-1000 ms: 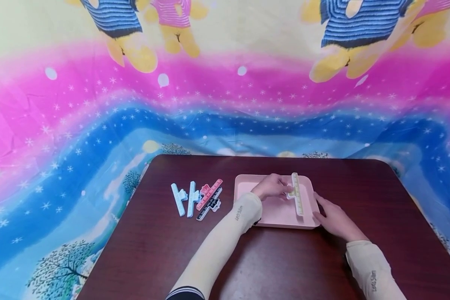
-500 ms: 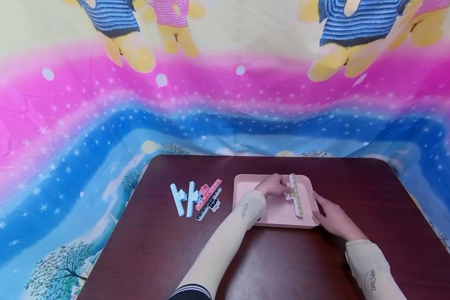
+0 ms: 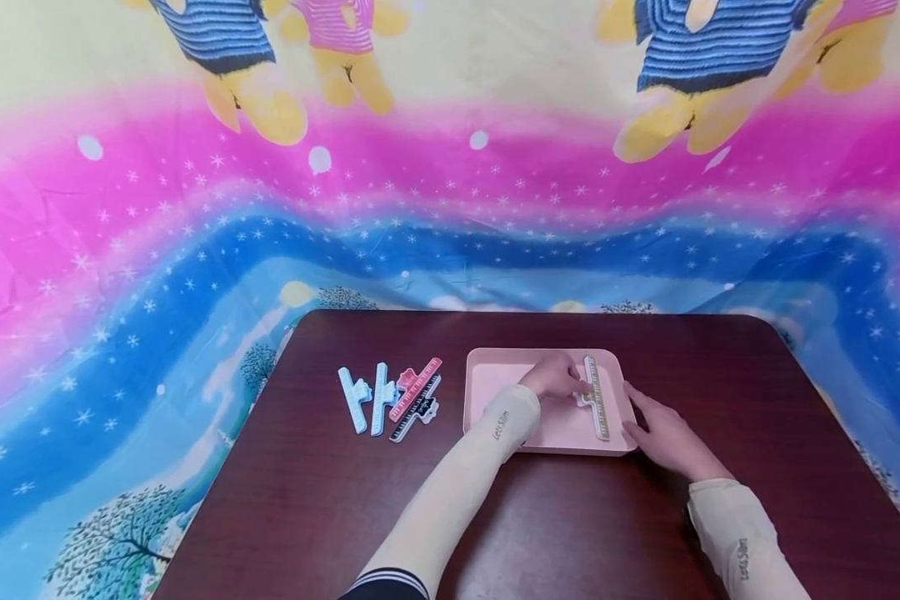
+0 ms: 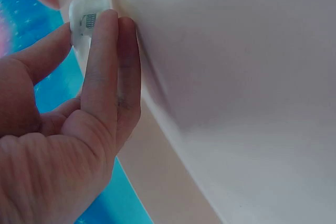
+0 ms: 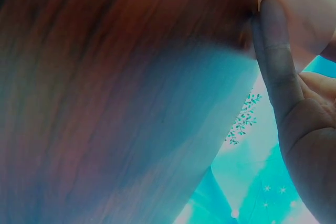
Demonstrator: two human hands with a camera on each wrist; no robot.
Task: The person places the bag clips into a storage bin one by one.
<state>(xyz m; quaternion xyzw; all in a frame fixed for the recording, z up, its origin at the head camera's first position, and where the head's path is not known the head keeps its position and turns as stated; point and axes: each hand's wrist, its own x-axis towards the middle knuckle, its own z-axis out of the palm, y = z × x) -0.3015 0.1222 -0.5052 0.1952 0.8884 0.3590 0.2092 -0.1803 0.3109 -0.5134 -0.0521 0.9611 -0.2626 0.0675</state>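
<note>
My left hand (image 3: 552, 375) pinches a long clip (image 3: 598, 408) with a green and white bar by its handle, over the right part of a pink tray (image 3: 487, 379). In the left wrist view, thumb and fingers hold the clip's pale handle (image 4: 84, 19), where a small spring shows. The clip sits low in the tray, its bar running front to back; whether it touches the floor I cannot tell. My right hand (image 3: 671, 435) rests against the tray's right side. The right wrist view shows its straight fingers (image 5: 278, 61) along the tray's outer wall (image 5: 307, 11).
Left of the tray, on the dark wooden table (image 3: 330, 517), lie two light blue clips (image 3: 353, 400) (image 3: 381, 400), a pink clip (image 3: 417, 390) and a black clip (image 3: 416, 410). The pink and black ones lie close together. A printed cloth (image 3: 450, 217) hangs behind the table.
My left hand has moved slightly to the right and toward me, lowering the green and white clip in the tray. The right hand stays at the tray's side.
</note>
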